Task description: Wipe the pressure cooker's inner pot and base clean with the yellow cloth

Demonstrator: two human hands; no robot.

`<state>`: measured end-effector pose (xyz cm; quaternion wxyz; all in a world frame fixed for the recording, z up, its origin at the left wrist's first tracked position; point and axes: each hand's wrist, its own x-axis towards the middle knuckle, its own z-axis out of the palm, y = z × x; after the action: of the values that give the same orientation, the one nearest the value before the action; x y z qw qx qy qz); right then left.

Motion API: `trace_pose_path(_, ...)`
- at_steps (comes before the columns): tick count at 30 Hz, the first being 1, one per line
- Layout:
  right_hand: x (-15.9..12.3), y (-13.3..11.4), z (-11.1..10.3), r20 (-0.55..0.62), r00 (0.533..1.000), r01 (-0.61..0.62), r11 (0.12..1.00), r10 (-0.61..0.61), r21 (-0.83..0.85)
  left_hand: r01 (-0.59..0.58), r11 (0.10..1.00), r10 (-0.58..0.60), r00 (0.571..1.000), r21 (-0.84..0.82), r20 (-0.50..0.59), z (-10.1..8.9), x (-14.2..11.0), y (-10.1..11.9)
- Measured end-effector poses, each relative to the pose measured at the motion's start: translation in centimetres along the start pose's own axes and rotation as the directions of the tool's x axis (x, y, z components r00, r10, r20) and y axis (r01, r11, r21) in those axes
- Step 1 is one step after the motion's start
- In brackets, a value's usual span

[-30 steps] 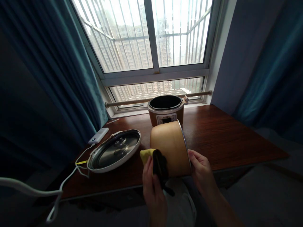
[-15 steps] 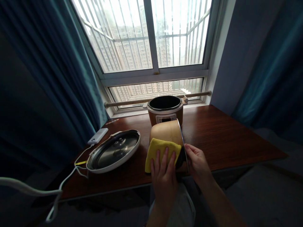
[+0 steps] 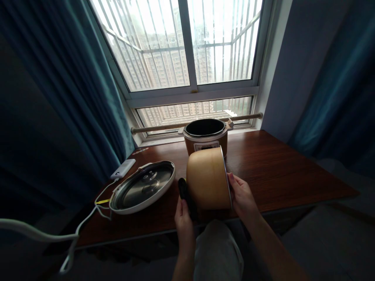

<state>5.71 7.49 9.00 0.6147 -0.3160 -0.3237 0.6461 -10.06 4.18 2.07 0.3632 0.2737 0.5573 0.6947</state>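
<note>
A gold inner pot (image 3: 206,177) lies tipped on its side above the table's front edge, its silver rim facing right. My right hand (image 3: 242,195) grips that rim, thumb outside; the fingers inside are hidden. At the pot's base on the left, my left hand (image 3: 184,218) is closed on a cleaning cloth (image 3: 189,197), its dark side outward and a sliver of yellow showing. Behind the pot stands the cooker body (image 3: 190,143), open at the top with a dark interior. To the left rests the detached cooker lid (image 3: 146,185), its metallic underside up.
A white box-like device (image 3: 123,168) with a white cable (image 3: 84,216) sits at the left of the brown wooden table (image 3: 278,168). The cable hangs over the table's left edge. A barred window (image 3: 191,91) and blue curtains (image 3: 82,78) stand behind.
My left hand has moved with the cloth from the pot's near side, leftward to its base, and the cloth now shows its dark side. My right hand keeps the rim.
</note>
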Motion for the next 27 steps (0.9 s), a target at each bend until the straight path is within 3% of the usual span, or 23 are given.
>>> trace_pose_path(4,-1.2,1.1,-2.4,-0.069,0.988,0.119,0.968,-0.138,-0.222,0.095,0.994,-0.096,0.995,-0.060,-0.016,-0.1,-0.5,-0.7)
trace_pose_path(7,-2.3,2.3,-4.2,-0.081,0.986,0.108,0.929,-0.146,-0.354,0.117,0.991,-0.120,0.992,-0.061,-0.049,0.2,-1.6,-0.7)
trace_pose_path(13,-3.0,4.6,-5.7,-0.116,0.984,0.102,0.957,-0.138,-0.271,0.082,0.997,-0.082,0.992,-0.006,-0.091,0.1,-3.3,-1.2)
trace_pose_path(19,-4.3,3.7,-5.0,-0.099,0.993,0.044,0.978,-0.065,-0.206,0.119,0.993,-0.118,0.982,0.001,-0.151,-1.3,-5.1,-2.2)
trace_pose_path(22,-4.5,2.3,-3.5,-0.071,0.997,0.020,0.988,-0.031,-0.156,-0.036,0.993,0.049,0.991,0.114,-0.121,-1.2,-5.7,-0.8)
trace_pose_path(24,-4.1,1.2,-2.3,-0.046,0.999,-0.019,0.996,0.014,-0.091,-0.260,0.933,0.278,0.960,0.250,-0.041,-0.6,-5.8,0.4)
trace_pose_path(25,-3.8,0.7,-1.7,-0.030,0.999,-0.047,0.997,0.045,-0.055,-0.394,0.862,0.406,0.913,0.320,0.032,-0.2,-5.8,1.0)
trace_pose_path(27,-3.0,-0.2,-0.6,0.004,0.995,-0.104,0.994,0.104,0.013,-0.622,0.655,0.597,0.774,0.429,0.211,0.7,-5.6,1.6)
